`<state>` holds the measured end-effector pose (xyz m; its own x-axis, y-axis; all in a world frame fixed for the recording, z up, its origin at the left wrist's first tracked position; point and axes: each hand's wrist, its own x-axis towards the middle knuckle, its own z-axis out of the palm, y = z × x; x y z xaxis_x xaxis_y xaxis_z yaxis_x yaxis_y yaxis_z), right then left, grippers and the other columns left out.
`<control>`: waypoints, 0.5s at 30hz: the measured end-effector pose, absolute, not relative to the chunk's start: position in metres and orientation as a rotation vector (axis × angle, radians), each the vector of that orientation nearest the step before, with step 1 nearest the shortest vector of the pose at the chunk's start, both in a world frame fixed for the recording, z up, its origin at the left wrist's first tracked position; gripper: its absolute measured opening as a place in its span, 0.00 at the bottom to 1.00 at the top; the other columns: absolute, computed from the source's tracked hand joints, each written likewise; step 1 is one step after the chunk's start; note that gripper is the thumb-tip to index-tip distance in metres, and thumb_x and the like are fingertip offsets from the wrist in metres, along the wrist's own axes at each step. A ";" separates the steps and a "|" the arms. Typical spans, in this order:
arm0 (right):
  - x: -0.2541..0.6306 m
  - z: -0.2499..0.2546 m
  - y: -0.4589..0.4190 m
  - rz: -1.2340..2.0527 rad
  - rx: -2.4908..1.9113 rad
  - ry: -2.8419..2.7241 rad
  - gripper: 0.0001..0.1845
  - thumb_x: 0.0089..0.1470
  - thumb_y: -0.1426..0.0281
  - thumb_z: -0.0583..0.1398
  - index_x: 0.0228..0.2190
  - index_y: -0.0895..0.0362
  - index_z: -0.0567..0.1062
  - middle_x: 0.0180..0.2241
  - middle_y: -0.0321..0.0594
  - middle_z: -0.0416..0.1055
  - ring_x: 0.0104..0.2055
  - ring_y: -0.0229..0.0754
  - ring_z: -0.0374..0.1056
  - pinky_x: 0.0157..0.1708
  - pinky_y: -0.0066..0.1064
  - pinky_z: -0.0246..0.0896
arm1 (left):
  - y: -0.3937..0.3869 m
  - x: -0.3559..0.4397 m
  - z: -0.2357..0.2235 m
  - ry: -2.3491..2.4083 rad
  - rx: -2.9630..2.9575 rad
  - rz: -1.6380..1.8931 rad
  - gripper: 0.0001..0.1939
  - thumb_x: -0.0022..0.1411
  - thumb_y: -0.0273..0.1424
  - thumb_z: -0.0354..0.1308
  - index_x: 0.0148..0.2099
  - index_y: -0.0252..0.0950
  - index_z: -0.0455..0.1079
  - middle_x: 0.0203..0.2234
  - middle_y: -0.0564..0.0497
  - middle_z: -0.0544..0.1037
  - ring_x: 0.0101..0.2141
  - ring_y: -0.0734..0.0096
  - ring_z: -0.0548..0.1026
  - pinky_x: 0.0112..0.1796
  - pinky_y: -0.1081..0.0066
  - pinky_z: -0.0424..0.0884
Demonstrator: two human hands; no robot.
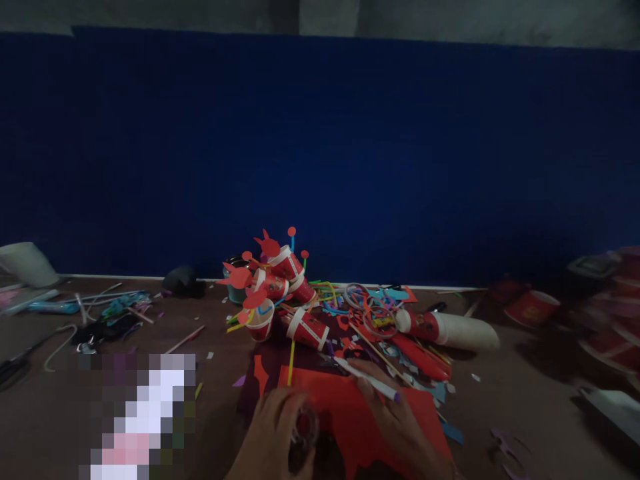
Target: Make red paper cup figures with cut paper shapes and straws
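Note:
My left hand (pixel 273 430) is curled round a small round object, perhaps a roll of tape (pixel 304 427), pressed onto a red paper sheet (pixel 350 407) at the table's near edge. My right hand (pixel 400 420) lies on the same sheet and holds a white pen with a purple tip (pixel 367 378) between its fingers. Just beyond the sheet lies a pile of red paper cups (pixel 280 287) with red paper cut-outs and coloured straws stuck on them.
A stack of red-and-white cups (pixel 450 328) lies on its side right of the pile, among paper scraps and coloured rings (pixel 373 307). More red cups (pixel 533 307) stand at the far right. Tools and scraps (pixel 100 320) litter the left. A blue wall (pixel 320 153) stands behind.

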<state>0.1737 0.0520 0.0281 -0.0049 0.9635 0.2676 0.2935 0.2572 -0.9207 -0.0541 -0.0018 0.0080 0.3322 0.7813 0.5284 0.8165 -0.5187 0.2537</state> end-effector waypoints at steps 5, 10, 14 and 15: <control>0.173 0.022 0.051 0.922 -1.233 -1.706 0.18 0.56 0.61 0.55 0.46 0.50 0.74 0.49 0.42 0.73 0.51 0.47 0.68 0.52 0.34 0.64 | -0.001 -0.038 0.000 -0.977 -2.649 -0.860 0.14 0.61 0.33 0.52 0.50 0.37 0.65 0.35 0.50 0.76 0.38 0.68 0.74 0.49 0.68 0.68; 0.169 0.022 0.045 0.971 -1.227 -1.866 0.19 0.57 0.60 0.54 0.48 0.49 0.73 0.48 0.43 0.73 0.51 0.45 0.68 0.53 0.36 0.62 | -0.006 -0.029 -0.035 -0.998 -2.467 -0.874 0.13 0.63 0.34 0.50 0.50 0.40 0.66 0.33 0.52 0.74 0.39 0.69 0.73 0.50 0.68 0.66; 0.160 0.031 0.044 1.053 -1.144 -1.995 0.19 0.59 0.61 0.53 0.48 0.52 0.73 0.48 0.44 0.73 0.50 0.44 0.68 0.54 0.36 0.62 | -0.010 -0.029 -0.050 -1.071 -2.412 -0.875 0.15 0.62 0.33 0.52 0.51 0.40 0.65 0.33 0.51 0.74 0.37 0.66 0.74 0.46 0.65 0.69; 0.156 0.033 0.045 1.079 -1.131 -2.004 0.18 0.59 0.61 0.53 0.47 0.52 0.73 0.49 0.44 0.73 0.51 0.44 0.68 0.54 0.36 0.61 | -0.010 -0.031 -0.049 -1.118 -2.451 -0.869 0.16 0.61 0.32 0.53 0.52 0.40 0.64 0.33 0.50 0.75 0.36 0.66 0.74 0.44 0.65 0.70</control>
<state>0.1563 0.0447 0.0329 -0.4638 0.8802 0.1005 0.4004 0.3094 -0.8625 -0.0307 -0.0102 -0.0492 0.5114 0.5738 0.6397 0.7618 -0.6472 -0.0285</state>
